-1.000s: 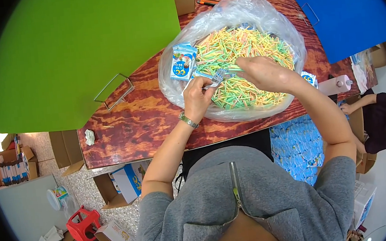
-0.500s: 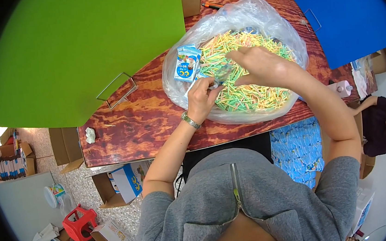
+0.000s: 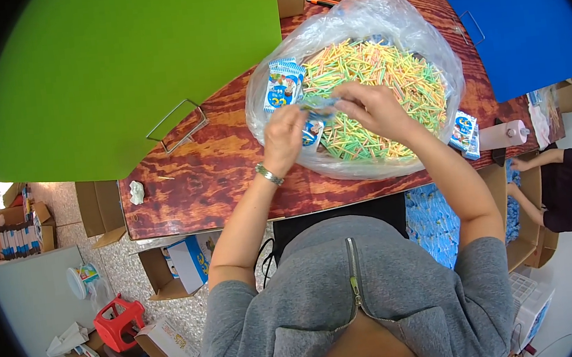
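Observation:
A small see-through packet (image 3: 318,105) is stretched between my two hands above the left part of a large clear plastic bag (image 3: 390,3). My left hand (image 3: 283,139) pinches its left end, and my right hand (image 3: 377,109) has fingers closed on its right end. What lies inside the packet is blurred. Thin pastel sticks (image 3: 394,85) in yellow, green and pink fill the open bag. Printed blue-and-white packets (image 3: 282,84) rest at the bag's left side, and another printed packet (image 3: 312,132) shows just below my hands.
A green panel (image 3: 131,76) and a blue panel (image 3: 518,18) with wire handles flank the wooden table (image 3: 231,177). More blue-and-white packets (image 3: 464,132) and a pale bottle (image 3: 502,134) stand right. A co-worker (image 3: 569,185) reaches into a cardboard box (image 3: 529,234).
My right hand has come down and left from over the sticks to grasp the packet's other end. My left hand has lifted slightly. The co-worker's hands now reach into the box.

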Motion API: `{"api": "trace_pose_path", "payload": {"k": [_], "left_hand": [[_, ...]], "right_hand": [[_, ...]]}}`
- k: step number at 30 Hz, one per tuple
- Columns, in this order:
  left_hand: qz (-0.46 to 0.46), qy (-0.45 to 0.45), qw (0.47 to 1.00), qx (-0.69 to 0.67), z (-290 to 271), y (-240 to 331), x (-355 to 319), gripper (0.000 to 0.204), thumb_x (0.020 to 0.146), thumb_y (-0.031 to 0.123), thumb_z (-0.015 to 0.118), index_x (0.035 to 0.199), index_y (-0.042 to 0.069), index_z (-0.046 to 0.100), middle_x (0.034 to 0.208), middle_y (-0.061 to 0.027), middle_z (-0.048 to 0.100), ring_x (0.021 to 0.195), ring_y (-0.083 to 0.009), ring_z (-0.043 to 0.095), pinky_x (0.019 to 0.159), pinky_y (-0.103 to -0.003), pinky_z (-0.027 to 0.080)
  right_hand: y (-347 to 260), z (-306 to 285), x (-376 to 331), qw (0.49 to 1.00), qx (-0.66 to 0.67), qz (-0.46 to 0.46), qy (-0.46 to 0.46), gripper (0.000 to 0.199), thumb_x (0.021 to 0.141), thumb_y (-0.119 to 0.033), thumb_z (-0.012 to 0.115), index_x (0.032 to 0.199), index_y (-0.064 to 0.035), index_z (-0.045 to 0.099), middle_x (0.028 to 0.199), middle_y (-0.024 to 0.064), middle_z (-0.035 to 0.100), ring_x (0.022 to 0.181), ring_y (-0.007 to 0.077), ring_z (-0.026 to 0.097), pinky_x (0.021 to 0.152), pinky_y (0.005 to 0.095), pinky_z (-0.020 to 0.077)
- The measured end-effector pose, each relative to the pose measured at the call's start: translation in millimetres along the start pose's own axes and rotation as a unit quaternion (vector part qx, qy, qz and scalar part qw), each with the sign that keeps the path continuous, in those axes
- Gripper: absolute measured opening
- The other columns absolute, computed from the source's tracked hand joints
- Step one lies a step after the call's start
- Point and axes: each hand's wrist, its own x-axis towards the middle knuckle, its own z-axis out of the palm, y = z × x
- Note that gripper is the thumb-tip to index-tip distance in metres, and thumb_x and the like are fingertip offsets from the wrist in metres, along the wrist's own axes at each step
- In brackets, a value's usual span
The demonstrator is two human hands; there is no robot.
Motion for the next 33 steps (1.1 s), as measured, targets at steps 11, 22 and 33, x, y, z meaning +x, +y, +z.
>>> {"api": "trace_pose_path", "payload": {"k": [11,22,33], "left_hand": [[-0.128,-0.039,0.988,0.075,-21.9,-100.1,33.0,0.027,0.096,0.024,0.054,0.083,0.001,0.058,0.069,-0.0224,0.059,0.066,-0.0373,0.061,0.059,-0.044,0.046],[0.093,0.033,0.982,0.159,-8.7,-16.6,10.5,0.033,0.086,0.023,0.069,0.108,-0.001,0.065,0.095,-0.0187,0.065,0.094,-0.0336,0.061,0.086,-0.043,0.047],[-0.161,-0.169,0.957,-0.173,14.5,-0.8,2.0,0.022,0.085,0.017,0.074,0.075,0.000,0.065,0.060,0.0044,0.055,0.056,-0.0021,0.043,0.050,-0.024,0.038]], "right_hand": [[45.8,93.5,8.0,0.964,-0.220,0.133,-0.065,0.034,0.081,-0.035,0.071,0.094,-0.0045,0.063,0.095,0.0168,0.063,0.092,0.0347,0.063,0.079,0.0446,0.0522],[47.7,69.4,-9.6,0.979,-0.204,0.003,0.020,0.012,0.079,-0.019,0.066,0.089,-0.0133,0.068,0.085,0.0052,0.064,0.081,0.0258,0.064,0.068,0.0387,0.0541],[5.9,-5.1,-5.2,0.997,0.040,0.073,0.005,0.017,0.085,-0.016,0.069,0.095,-0.0026,0.066,0.078,0.0118,0.063,0.067,0.0189,0.061,0.059,0.0327,0.0458]]}}
